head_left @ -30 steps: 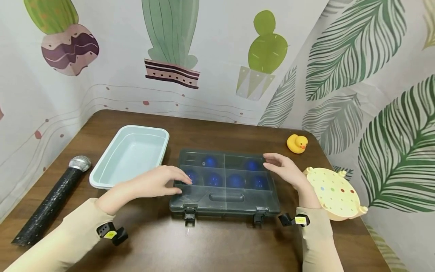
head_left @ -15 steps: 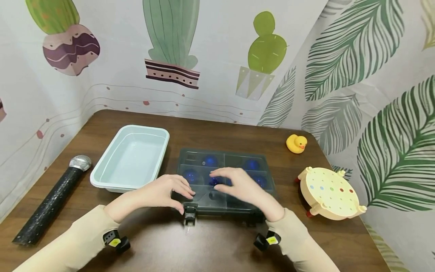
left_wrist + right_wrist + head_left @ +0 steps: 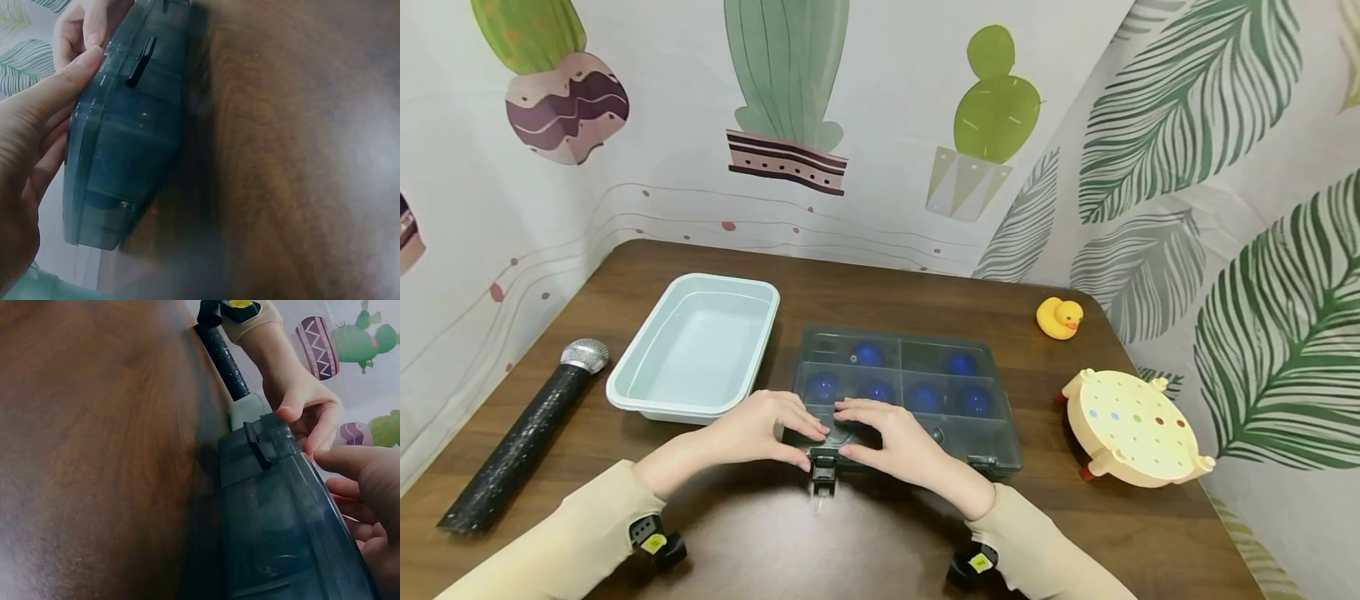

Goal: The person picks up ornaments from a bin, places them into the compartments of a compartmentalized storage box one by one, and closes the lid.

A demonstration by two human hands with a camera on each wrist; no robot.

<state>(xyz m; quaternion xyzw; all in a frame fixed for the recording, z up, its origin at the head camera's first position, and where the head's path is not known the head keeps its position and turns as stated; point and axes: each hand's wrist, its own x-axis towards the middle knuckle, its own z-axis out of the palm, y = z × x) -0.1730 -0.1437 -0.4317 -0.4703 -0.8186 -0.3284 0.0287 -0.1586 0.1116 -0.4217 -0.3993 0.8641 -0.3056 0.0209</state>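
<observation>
A dark translucent plastic storage case (image 3: 955, 429), lid down, lies flat at the middle of the table. Several blue balls (image 3: 927, 398) show through its compartments. At the front left a black latch (image 3: 823, 473) hangs outward; in the right wrist view the same latch (image 3: 256, 445) juts from the case wall. My left hand (image 3: 767, 427) has its fingers over the lid and its thumb at the front edge, just left of this latch. From the other side, my right hand (image 3: 891, 437) rests fingers on the lid, thumb close to the latch. Neither palm encloses anything.
A pale blue plastic basin (image 3: 625, 387) stands left of the case, with a black-handled microphone (image 3: 523, 442) beyond it. A yellow rubber duck (image 3: 1059, 318) sits at the back right. An upturned cream stool-like toy (image 3: 1138, 429) lies at the right edge.
My right hand has moved left from the case's far right side to the left latch. My left hand has shifted slightly down to the front edge. The right latch no longer hangs down visibly.
</observation>
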